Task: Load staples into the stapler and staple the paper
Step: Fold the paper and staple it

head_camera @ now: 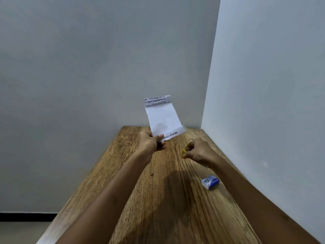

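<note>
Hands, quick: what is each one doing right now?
Left hand: pinches the lower edge of the folded paper, holding it up.
Right hand: curled around a small yellow object, mostly hidden, probably the stapler.

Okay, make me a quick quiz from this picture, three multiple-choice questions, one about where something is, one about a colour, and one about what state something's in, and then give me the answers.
1. Where does the small blue box lie?
A. On the wooden table, near the right forearm
B. On the floor
C. In the left hand

2. What colour is the small object peeking out of the right hand?
A. Red
B. Yellow
C. Black

3. How is the paper at this moment?
A. Flat on the table
B. Crumpled into a ball
C. Held up off the table by the left hand, its ends folded over

Answers: 1 A, the box sits on the wood beside the right forearm. 2 B, a yellow tip shows at the curled fingers. 3 C, the thumb pinches its lower edge and both ends are folded.
</note>
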